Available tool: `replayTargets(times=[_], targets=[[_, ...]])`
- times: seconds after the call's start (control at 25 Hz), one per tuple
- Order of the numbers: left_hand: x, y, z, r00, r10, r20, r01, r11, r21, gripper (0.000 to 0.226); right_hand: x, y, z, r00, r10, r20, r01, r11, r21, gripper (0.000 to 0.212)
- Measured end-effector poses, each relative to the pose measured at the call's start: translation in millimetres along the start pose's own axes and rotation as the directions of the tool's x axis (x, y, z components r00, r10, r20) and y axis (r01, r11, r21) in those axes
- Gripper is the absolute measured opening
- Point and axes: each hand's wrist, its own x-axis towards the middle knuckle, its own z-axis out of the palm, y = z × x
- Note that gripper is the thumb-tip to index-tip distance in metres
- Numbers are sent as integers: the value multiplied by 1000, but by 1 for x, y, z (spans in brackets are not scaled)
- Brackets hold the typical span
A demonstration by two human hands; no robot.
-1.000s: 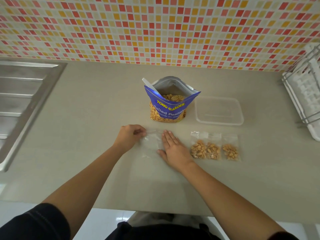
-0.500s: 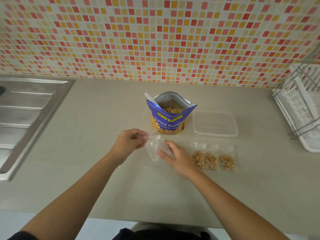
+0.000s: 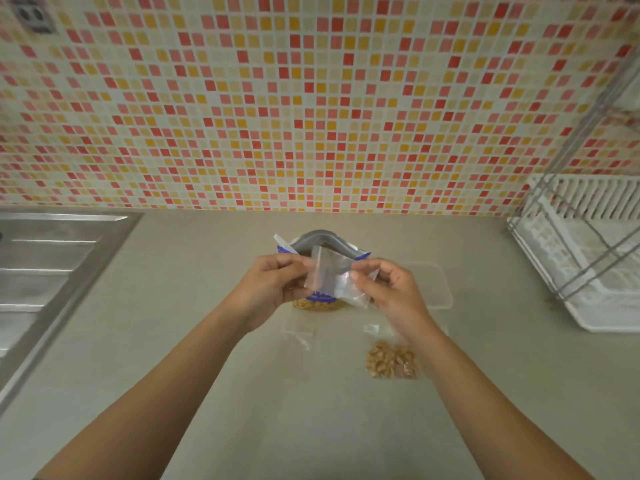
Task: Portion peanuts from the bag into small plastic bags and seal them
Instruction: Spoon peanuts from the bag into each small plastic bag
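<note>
An empty small plastic bag is held up just in front of the peanut bag. It is pinched at one edge by the left hand and at the other by the right hand, so both hands are clamped on it between curled fingers and thumbs. The step in hand is judged to be the opening of its mouth. This is best done by rubbing the two film layers apart near the seal strip, then drawing the lips apart evenly so the thin film is not torn. The mouth should be kept upward and close to the peanut bag, where a white spoon handle is seen at the left of the opening. Filled bags lie nearer than the peanut bag, to its right, and should not be brushed.
</note>
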Motion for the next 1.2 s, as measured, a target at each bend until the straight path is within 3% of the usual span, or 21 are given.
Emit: replayTargets(times=[0.2, 0.44, 0.56, 0.72, 0.8, 0.88, 1.08, 1.2], targets=[[10, 20, 10, 997, 72, -9, -71, 994, 85, 17, 16, -21, -7, 997, -67, -34, 68, 997, 19, 19], [26, 28, 17, 986, 162, -22, -152, 955, 253, 19, 27, -30, -20, 1000, -28, -4, 28, 1000, 4, 62], [31, 28, 21, 983, 183, -31, -166, 939, 300, 14, 32, -30, -26, 1000, -13, 2, 13, 999, 30, 70], [37, 32, 20, 927, 366, -78, -220, 702, 677, 9, 36, -29, -31, 999, -1, 40, 0, 1000, 14, 69], [38, 32, 20, 919, 387, -74, -219, 657, 722, 8, 38, -29, -33, 999, -23, 23, 23, 1000, 19, 62], [39, 32, 19, 932, 354, -74, -201, 679, 706, 10, 39, -28, -33, 999, -47, -17, 47, 999, 11, 60], [38, 38, 13, 984, 171, -48, -132, 886, 445, 11, 42, -25, -32, 998, -57, -5, 57, 998, -33, 60], [38, 41, 13, 986, 163, -23, -136, 884, 447, 10, 43, -26, -32, 998, -56, 38, 58, 997, -46, 58]])
